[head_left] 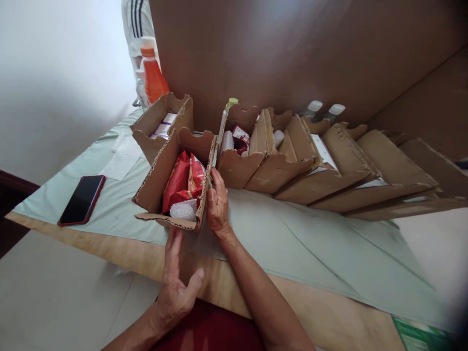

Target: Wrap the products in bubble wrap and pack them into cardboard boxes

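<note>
A small open cardboard box [157, 180] stands near the table's front edge, holding red packets [183, 180] and a clear plastic-wrapped item [184, 210]. My right hand [217, 204] lies flat against the box's right side wall, fingers stretched out. My left hand [174, 287] is below the box's front, fingers open and pointing up toward its bottom edge, holding nothing.
A row of several more cardboard boxes [292, 165] with bottles and packets runs to the right under a big cardboard sheet [292, 53]. Another box [161, 122] and an orange bottle [153, 78] stand behind. A red-cased phone [82, 200] lies left on the green cloth [310, 243]. Someone in a striped top [135, 24] stands behind.
</note>
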A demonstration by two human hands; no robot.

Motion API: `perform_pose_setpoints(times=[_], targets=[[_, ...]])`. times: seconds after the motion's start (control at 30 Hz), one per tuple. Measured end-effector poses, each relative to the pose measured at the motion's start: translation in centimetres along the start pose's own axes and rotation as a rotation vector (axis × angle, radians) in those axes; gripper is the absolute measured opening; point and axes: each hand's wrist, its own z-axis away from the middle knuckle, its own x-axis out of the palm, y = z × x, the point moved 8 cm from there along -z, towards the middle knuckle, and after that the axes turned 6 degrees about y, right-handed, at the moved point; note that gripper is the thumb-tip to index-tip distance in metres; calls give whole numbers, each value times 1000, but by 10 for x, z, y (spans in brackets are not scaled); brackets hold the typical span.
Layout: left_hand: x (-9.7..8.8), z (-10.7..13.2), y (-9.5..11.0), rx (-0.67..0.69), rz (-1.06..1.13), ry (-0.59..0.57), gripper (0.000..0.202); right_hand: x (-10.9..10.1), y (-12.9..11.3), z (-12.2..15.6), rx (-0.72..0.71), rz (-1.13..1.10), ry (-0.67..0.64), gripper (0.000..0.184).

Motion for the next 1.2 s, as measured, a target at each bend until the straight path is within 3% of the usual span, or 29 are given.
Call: perform_pose_setpoints(times=[0.17, 0.3, 0.5, 0.73, 0.83, 0.97, 1.03, 1.1, 1.2], targets=[[11, -47, 8, 101, -9, 5, 87, -12, 42, 5, 179, -46, 161, 64], [36, -92, 7, 179, -32, -31, 90, -16, 65, 7, 257, -59, 203, 57], [79, -147, -2, 179, -73, -61, 92, -17, 77, 7, 345, -97, 239, 53], [101, -184, -10, 211, -116, -4, 92, -20, 78, 6, 360, -108, 247, 52], [88, -182, -3, 271, -158, 36, 88, -20, 78, 6, 362, -109, 258, 52], [31, -191, 30, 518, -287, 139, 84, -17, 81, 5, 373, -123, 261, 53], [-5, -213, 47, 595, -400, 214, 82, -16, 83, 5, 373, -128, 261, 54], [-34, -245, 58, 566, -527, 229, 72, -16, 84, 4, 369, -129, 262, 55], [-51, -284, 67, 499, -668, 121, 33, -17, 84, 3, 361, -125, 266, 55]])
